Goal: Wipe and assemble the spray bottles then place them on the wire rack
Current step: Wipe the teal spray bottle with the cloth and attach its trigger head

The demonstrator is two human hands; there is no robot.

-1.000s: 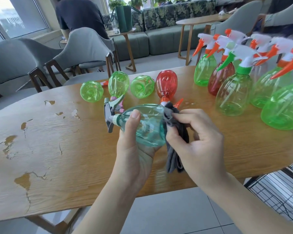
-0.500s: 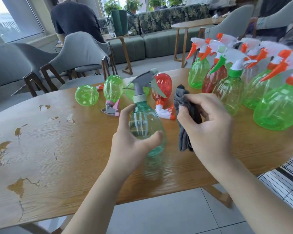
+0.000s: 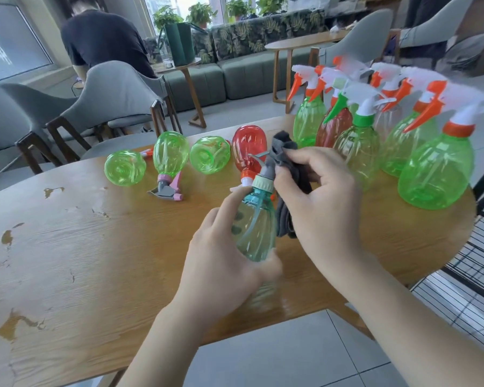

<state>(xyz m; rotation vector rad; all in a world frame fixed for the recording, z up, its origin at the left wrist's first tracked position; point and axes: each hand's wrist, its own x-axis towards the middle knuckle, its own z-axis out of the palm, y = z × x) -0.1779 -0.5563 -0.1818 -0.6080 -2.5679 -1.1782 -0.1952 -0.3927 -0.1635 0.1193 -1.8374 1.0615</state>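
Observation:
My left hand (image 3: 224,263) grips a teal spray bottle (image 3: 256,227) by its body, holding it upright over the wooden table (image 3: 81,247). Its grey trigger head (image 3: 266,169) is partly covered by a dark grey cloth (image 3: 288,160), which my right hand (image 3: 319,208) holds against the head. Lying on the table behind are three green bottles (image 3: 170,155) and a red bottle (image 3: 248,146). Several assembled bottles with orange and green triggers (image 3: 358,146) stand at the right. A black wire rack (image 3: 481,269) shows at the right edge.
Grey chairs (image 3: 115,99) stand along the table's far side, with a seated person (image 3: 104,43) beyond them. A green sofa (image 3: 235,76) and another wooden table (image 3: 299,43) are farther back. The tabletop's left part has worn patches (image 3: 14,325).
The bottle went from lying sideways to upright in my left hand. My right hand has brought the cloth from beside the bottle onto its trigger head.

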